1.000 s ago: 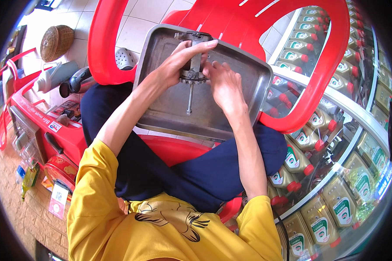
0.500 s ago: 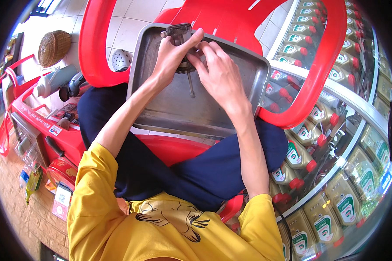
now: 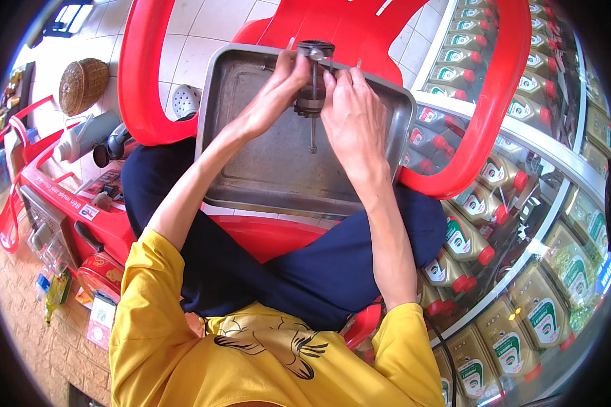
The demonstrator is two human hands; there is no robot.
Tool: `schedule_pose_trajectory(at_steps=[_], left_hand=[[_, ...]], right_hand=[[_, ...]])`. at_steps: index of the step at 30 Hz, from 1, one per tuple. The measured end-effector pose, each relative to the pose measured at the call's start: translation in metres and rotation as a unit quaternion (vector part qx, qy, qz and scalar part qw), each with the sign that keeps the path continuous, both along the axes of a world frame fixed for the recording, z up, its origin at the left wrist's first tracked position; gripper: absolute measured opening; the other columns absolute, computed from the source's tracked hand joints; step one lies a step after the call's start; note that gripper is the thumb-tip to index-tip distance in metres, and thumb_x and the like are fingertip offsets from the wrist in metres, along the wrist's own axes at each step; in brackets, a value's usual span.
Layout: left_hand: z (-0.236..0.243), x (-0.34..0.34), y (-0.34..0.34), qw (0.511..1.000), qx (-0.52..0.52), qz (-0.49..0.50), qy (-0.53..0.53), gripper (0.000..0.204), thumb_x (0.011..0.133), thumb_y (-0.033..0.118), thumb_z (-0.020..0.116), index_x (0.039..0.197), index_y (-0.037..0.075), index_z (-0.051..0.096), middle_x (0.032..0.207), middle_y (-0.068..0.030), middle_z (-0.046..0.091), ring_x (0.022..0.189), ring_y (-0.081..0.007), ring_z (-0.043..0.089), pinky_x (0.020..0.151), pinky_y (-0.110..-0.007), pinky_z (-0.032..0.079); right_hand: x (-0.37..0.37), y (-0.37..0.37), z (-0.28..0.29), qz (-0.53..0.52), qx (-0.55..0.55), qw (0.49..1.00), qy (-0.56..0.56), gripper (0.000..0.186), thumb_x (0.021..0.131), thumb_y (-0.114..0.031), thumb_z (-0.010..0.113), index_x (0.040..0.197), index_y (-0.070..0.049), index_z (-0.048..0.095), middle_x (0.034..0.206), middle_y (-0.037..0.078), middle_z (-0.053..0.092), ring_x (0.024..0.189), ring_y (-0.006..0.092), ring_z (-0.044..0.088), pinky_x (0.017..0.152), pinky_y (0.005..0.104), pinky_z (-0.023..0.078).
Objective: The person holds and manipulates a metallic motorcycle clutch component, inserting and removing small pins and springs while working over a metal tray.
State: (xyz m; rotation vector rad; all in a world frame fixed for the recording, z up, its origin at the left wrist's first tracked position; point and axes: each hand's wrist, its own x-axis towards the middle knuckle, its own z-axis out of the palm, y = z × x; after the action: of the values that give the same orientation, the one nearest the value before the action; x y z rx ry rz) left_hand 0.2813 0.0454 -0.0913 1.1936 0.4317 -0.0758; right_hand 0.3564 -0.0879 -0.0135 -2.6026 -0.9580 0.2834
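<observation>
Between my two hands is a dark metal mechanical part (image 3: 310, 104) with a round flange at its top, a toothed-looking ring lower down and a thin rod sticking out toward me. It is over the far half of a grey metal tray (image 3: 265, 186). My left hand (image 3: 278, 89) is closed on the part's left side, thumb and fingers near the upper end. My right hand (image 3: 353, 112) is closed against its right side, with its fingertips partly hidden behind the part. A small bolt-like piece (image 3: 267, 66) shows in the tray beside my left hand.
The tray rests on a red plastic chair (image 3: 149, 102) in front of my crossed legs. Shelves with rows of oil bottles (image 3: 468, 237) stand close on the right. On the left are a red table (image 3: 108, 224) with small items, a wicker basket (image 3: 83, 86) and a white clog (image 3: 185, 100).
The metal part has shifted right and turned, so its rod now points straight toward me. My left hand has moved right and lower along it; my right hand has moved slightly right.
</observation>
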Motion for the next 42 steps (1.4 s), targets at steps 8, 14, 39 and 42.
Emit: schedule_pose_trajectory(at_steps=[8,14,39,42], left_hand=[[0.018,0.001,0.004,0.995,0.01,0.0,-0.101,0.062,0.099,0.037,0.065,0.146,0.005,0.04,0.132,-0.012,0.057,0.119,-0.0227,0.059,0.099,-0.04,0.048],[0.027,-0.002,0.009,0.978,0.156,-0.078,-0.116,0.076,0.075,0.041,0.088,0.135,0.006,0.059,0.117,-0.0135,0.07,0.115,-0.0205,0.063,0.104,-0.042,0.047],[0.037,0.0,0.026,0.943,0.282,0.051,-0.168,0.057,0.062,0.02,0.096,0.11,0.002,0.071,0.099,-0.0037,0.074,0.094,-0.013,0.069,0.091,-0.03,0.055],[0.04,0.0,0.025,0.947,0.277,0.042,-0.156,0.055,0.061,0.02,0.096,0.108,0.002,0.072,0.098,-0.0033,0.074,0.093,-0.0127,0.069,0.089,-0.03,0.054]], right_hand=[[0.02,-0.011,0.007,0.006,0.085,0.996,-0.006,0.012,0.088,-0.004,0.06,0.089,0.007,0.066,0.091,0.022,0.067,0.087,0.0392,0.067,0.075,0.0469,0.055],[0.015,-0.009,0.012,0.052,0.126,0.99,-0.037,0.009,0.079,-0.001,0.068,0.088,0.002,0.069,0.096,0.01,0.068,0.082,0.0337,0.069,0.072,0.0433,0.055],[0.02,-0.007,0.019,-0.008,0.323,0.91,0.259,0.051,0.109,-0.039,0.042,0.085,0.004,0.055,0.07,0.011,0.046,0.066,0.0211,0.043,0.063,0.0356,0.038],[0.019,-0.007,0.019,-0.005,0.325,0.914,0.242,0.051,0.109,-0.038,0.041,0.085,0.005,0.053,0.074,0.013,0.047,0.069,0.0246,0.044,0.067,0.0365,0.039]])
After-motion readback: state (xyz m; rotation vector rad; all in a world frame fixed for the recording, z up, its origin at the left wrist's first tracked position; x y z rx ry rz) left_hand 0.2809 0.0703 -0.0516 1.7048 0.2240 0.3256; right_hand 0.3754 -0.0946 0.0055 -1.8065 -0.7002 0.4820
